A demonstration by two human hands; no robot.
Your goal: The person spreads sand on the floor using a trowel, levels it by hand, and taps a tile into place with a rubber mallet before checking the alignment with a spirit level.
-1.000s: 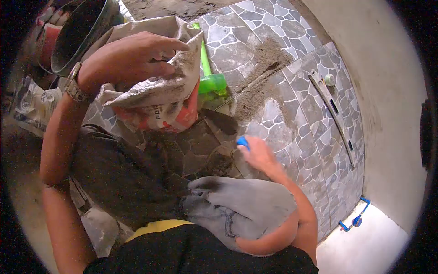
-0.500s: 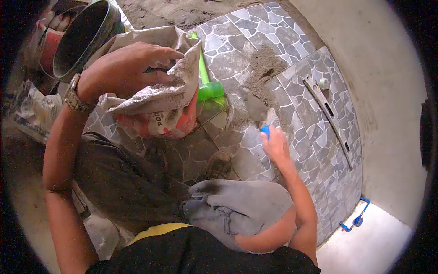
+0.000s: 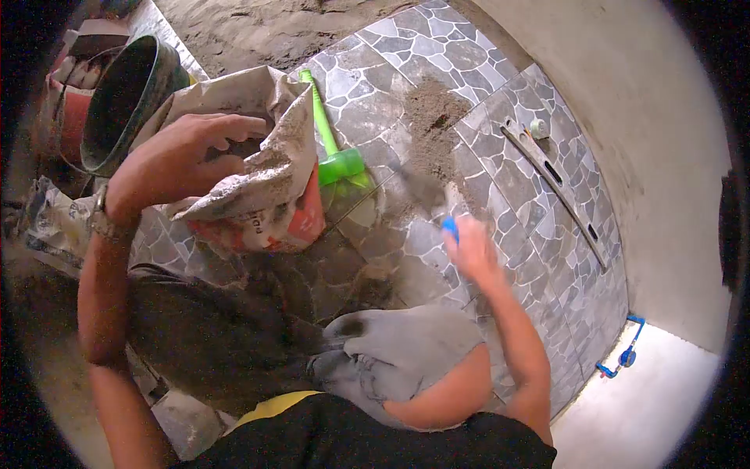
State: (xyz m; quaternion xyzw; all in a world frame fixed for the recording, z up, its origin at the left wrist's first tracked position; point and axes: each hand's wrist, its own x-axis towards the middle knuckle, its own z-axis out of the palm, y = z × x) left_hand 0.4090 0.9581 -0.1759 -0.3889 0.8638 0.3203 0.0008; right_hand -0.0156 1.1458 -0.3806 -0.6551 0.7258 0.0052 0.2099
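My right hand [image 3: 475, 252] is closed around the blue handle of a trowel [image 3: 449, 227]; its blade, blurred by motion, is low over the tiled floor beside a heap of grey-brown sand or dry mortar [image 3: 432, 117]. Over the mouth of a dusty white and red sack [image 3: 266, 223] is my left hand [image 3: 191, 152], with a watch at the wrist. Its fingers are bent and apart, with nothing visible between them. Grey powder coats the sack's folded rim. Right beside the sack, a bright green mallet [image 3: 341, 166] lies on the tiles.
A dark bucket [image 3: 121, 109] stands at the upper left. On the right, a long metal spirit level [image 3: 555, 184] lies on the stone-pattern tiles [image 3: 539, 258], near a small white roll [image 3: 539, 129]. A wall [image 3: 625, 117] borders the floor. Blue pipework [image 3: 626, 357] is at lower right.
The camera view has shifted slightly, moving the sack, mallet and bucket left and down in the picture. The trowel stays in my right hand near the heap; my left hand stays at the sack.
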